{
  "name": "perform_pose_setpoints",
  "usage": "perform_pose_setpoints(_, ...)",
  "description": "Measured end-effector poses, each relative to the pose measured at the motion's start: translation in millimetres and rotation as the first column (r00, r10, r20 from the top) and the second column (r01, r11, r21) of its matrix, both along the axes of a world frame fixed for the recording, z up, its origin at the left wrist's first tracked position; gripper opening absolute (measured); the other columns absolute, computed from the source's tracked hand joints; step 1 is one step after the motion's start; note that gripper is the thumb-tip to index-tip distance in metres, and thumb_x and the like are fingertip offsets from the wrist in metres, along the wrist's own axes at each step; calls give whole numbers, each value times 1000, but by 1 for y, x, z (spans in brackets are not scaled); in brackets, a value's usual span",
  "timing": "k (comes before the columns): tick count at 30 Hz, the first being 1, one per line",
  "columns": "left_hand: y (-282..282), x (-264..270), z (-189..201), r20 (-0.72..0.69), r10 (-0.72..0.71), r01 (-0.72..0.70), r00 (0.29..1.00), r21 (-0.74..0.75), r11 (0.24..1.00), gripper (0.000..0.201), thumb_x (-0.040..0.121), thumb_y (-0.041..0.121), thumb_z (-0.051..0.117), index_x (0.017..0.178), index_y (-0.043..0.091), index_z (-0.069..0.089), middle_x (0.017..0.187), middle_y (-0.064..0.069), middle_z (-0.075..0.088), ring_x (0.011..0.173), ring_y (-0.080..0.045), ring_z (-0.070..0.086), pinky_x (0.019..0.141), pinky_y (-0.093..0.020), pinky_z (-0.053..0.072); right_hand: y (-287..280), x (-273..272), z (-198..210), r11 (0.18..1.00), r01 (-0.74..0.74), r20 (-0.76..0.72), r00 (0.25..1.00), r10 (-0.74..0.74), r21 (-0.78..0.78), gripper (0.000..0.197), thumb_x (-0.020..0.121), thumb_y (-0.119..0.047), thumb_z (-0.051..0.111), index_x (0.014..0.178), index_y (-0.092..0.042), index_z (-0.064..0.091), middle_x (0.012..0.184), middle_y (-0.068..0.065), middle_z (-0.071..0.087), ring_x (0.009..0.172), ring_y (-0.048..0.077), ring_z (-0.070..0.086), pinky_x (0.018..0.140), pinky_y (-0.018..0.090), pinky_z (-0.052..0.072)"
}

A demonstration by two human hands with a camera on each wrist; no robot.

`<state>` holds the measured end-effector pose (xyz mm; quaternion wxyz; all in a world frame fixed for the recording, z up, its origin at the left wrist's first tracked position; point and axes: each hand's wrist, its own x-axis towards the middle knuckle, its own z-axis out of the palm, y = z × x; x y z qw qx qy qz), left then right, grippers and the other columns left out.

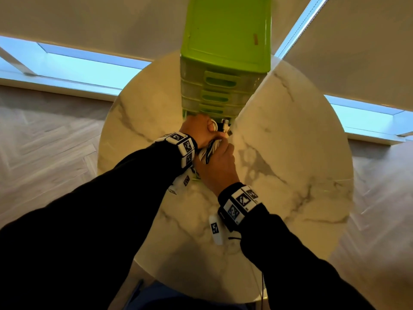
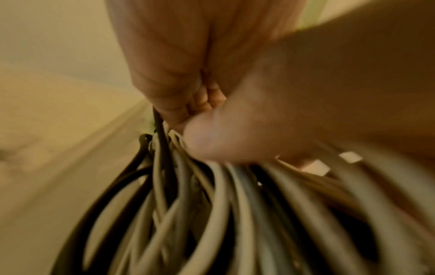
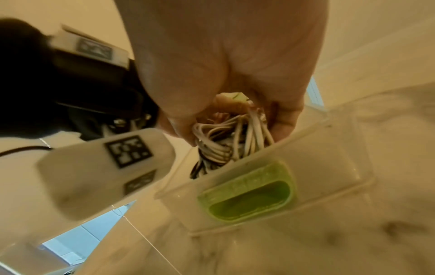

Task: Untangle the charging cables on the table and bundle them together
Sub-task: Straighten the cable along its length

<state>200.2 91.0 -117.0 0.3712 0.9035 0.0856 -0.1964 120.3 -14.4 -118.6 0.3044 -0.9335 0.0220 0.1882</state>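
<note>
A bundle of white and black charging cables [image 1: 209, 151] is held between both hands in front of the green drawer unit [image 1: 225, 63]. My left hand [image 1: 200, 128] grips the far end, where plugs [image 1: 224, 126] stick out past the fist. My right hand [image 1: 218, 162] is curled round the near loops. In the left wrist view the cable loops [image 2: 212, 214] hang blurred below the fingers [image 2: 179, 104]. In the right wrist view the cables [image 3: 226, 141] sit above an open translucent drawer [image 3: 270, 186] with a green handle.
The round marble table [image 1: 290, 164] carries the tall green drawer unit at its far side. Wood floor and low windows surround the table. White tagged wrist devices [image 1: 215, 229] hang below both wrists.
</note>
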Motion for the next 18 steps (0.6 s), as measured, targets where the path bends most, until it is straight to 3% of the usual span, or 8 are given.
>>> perform_pose_setpoints(3, 2, 0, 3, 15, 1, 0, 1000, -65, 998, 38, 84, 45, 77, 78, 12, 60, 78, -8, 57, 72, -23, 50, 71, -30, 44, -4, -3, -3, 992, -32, 69, 997, 23, 119, 89, 85, -38, 66, 150, 3, 21, 152, 23, 26, 142, 39, 30, 116, 48, 33)
perform_pose_setpoints(6, 9, -4, 4, 8, -23, 24, 1000, -80, 996, 32, 92, 38, 70, 92, 6, 69, 79, 0, 60, 73, -15, 53, 63, -17, 38, -7, 6, -3, 978, -98, -23, 994, 104, 186, 86, 95, -26, 60, 156, 3, 7, 164, 25, -1, 154, 34, -3, 125, 45, 14)
perform_pose_setpoints(10, 25, -15, 1, 31, -60, 64, 998, -131, 989, 20, 93, 23, 71, 112, 15, 72, 102, 1, 71, 96, -10, 64, 93, -23, 48, -15, 22, 1, 963, -243, -176, 949, 260, 113, 78, 104, -22, 43, 154, 7, -10, 161, 27, -20, 152, 35, -17, 125, 43, 4)
perform_pose_setpoints(12, 33, -26, -3, 161, -75, 99, 984, -145, 984, 28, 91, 14, 72, 118, 15, 70, 107, 0, 67, 97, -10, 62, 96, -25, 49, -15, 26, 3, 954, -289, -249, 921, 301, 82, 74, 106, -20, 37, 151, 10, -14, 158, 30, -24, 150, 38, -21, 124, 43, -1)
perform_pose_setpoints(15, 45, -36, -13, 442, -260, 275, 859, 32, 961, 38, 90, 11, 70, 128, 13, 65, 129, -7, 60, 117, -18, 54, 105, -24, 38, -9, 30, -2, 949, -315, -286, 909, 303, 3, 75, 107, -27, 32, 151, 11, -15, 157, 33, -25, 148, 42, -25, 124, 45, -6)
perform_pose_setpoints(18, 50, -30, -23, 391, -460, 423, 797, 182, 888, 50, 98, 8, 57, 147, 7, 49, 154, -13, 45, 141, -29, 43, 118, -32, 29, -6, 30, -2, 952, -305, -280, 917, 285, -31, 76, 106, -31, 32, 151, 10, -14, 157, 31, -25, 149, 38, -23, 125, 44, -3)
